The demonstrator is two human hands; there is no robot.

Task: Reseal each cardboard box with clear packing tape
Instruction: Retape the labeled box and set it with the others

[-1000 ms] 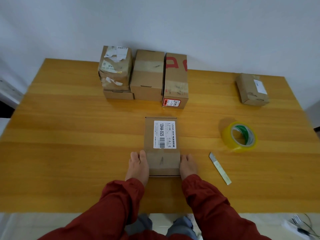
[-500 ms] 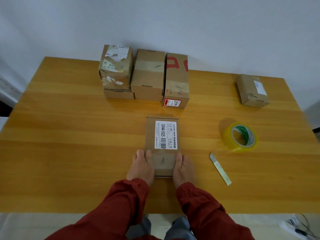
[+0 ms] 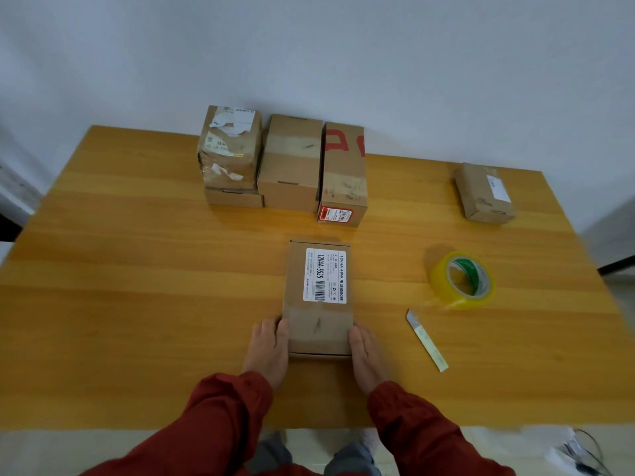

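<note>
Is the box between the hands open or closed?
Closed. The labelled cardboard box has its top lying flat, with no flap raised. The left hand and right hand touch its sides.

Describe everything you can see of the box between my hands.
The box is plain brown cardboard, oblong, lying flat and closed on the wooden table, long side running away from the person. A white label with a barcode and 12V4A-5525 sits on its far half; a paler band crosses the near end. The left hand and right hand rest flat against its near sides.
</note>
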